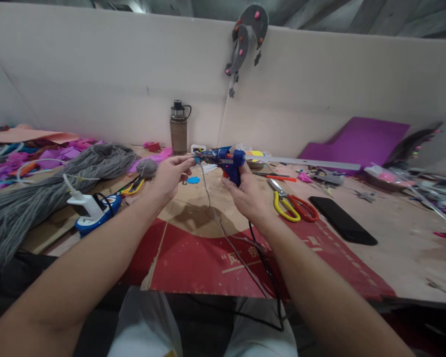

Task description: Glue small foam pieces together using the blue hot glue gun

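Observation:
My right hand (247, 191) is wrapped round the handle of a blue hot glue gun (226, 161). A long whitish glue stick (312, 162) sticks out of its back to the right. The gun's nozzle points left, at the fingertips of my left hand (174, 173). Those fingers are pinched on a small blue piece (197, 160), mostly hidden by the fingers and the nozzle. Grey yarn (211, 210) hangs from there and runs down across the red and brown board (204, 267). Another blue cutout (193, 180) lies on the board below.
Scissors (292, 206) and a black phone (342, 220) lie to the right. Grey yarn bundles (96, 163) and a blue power strip (96, 218) are at left. A bottle (179, 131) stands at the back. The gun's black cable (263, 263) drops over the front edge.

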Motion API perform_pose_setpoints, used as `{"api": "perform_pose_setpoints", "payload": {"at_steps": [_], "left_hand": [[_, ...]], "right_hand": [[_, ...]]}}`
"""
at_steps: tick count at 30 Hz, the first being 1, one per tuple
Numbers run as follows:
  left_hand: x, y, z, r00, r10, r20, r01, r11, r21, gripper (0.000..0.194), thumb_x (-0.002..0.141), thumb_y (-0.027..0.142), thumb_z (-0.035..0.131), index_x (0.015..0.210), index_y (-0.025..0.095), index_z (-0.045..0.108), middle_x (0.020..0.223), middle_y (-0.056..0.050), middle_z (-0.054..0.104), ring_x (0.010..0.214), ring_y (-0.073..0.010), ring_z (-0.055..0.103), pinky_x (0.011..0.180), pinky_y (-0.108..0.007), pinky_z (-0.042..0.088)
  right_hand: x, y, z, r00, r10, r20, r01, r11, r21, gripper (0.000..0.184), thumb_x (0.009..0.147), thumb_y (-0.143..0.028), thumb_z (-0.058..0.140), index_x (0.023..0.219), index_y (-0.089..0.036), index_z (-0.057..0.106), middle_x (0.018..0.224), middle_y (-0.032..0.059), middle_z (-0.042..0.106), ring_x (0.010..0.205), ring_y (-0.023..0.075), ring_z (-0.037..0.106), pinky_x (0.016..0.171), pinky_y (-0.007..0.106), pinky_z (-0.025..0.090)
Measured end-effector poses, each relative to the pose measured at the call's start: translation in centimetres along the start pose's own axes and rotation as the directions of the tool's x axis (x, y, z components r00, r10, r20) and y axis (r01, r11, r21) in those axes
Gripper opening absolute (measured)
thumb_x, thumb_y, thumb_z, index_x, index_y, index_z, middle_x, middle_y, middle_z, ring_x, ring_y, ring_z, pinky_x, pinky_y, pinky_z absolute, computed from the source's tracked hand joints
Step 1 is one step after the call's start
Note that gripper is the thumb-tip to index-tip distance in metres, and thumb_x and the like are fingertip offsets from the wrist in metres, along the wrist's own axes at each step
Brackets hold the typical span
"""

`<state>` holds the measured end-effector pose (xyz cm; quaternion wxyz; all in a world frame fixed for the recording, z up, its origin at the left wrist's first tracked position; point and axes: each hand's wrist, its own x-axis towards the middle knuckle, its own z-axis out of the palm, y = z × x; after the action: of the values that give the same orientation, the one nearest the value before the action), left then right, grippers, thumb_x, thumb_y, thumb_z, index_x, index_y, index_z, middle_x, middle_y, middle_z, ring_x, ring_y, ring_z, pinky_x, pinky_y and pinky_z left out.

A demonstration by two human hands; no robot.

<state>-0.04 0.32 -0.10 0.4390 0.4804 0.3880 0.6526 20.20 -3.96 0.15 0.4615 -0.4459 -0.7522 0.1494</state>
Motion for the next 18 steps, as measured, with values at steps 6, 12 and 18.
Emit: {"api": "perform_pose_setpoints", "payload": {"at_steps": [6, 12, 18], "left_hand": [[-0.02, -0.10, -0.05, 1.000, 0.015, 0.009, -0.015, 1.000, 0.008, 0.022, 0.063, 0.029, 0.081, 0.075, 0.015, 0.071, 0.063, 0.000, 0.063, 0.046, -0.0055, 0.049, 0.042, -0.019, 0.032], [-0.07, 0.10, 0.05, 1.000, 0.004, -0.005, -0.004, 1.000, 0.010, 0.023, 0.062, 0.029, 0.082, 0.075, 0.014, 0.071, 0.064, -0.001, 0.063, 0.048, -0.0060, 0.049, 0.043, -0.019, 0.033], [-0.13, 0.13, 0.04, 1.000, 0.003, -0.009, -0.002, 1.000, 0.012, 0.023, 0.062, 0.030, 0.082, 0.074, 0.015, 0.070, 0.059, 0.000, 0.060, 0.048, -0.0063, 0.050, 0.044, -0.019, 0.034]], "right_hand": [[-0.05, -0.04, -0.01, 1.000, -0.026, -0.003, 0.026, 1.000, 0.003, 0.052, 0.087, -0.026, 0.051, 0.138, -0.024, 0.045, 0.128, 0.0081, 0.062, 0.111, 0.0253, 0.059, 0.100, 0.043, 0.044], [0.00, -0.14, 0.03, 1.000, -0.029, -0.006, 0.029, 0.999, -0.013, 0.056, 0.087, -0.025, 0.051, 0.142, -0.023, 0.041, 0.132, 0.0091, 0.059, 0.118, 0.0264, 0.056, 0.103, 0.044, 0.043], [0.04, 0.21, 0.20, 0.999, -0.034, -0.011, 0.034, 0.999, -0.009, 0.055, 0.087, -0.025, 0.051, 0.142, -0.024, 0.043, 0.129, 0.0097, 0.061, 0.112, 0.0267, 0.059, 0.100, 0.045, 0.044]]}}
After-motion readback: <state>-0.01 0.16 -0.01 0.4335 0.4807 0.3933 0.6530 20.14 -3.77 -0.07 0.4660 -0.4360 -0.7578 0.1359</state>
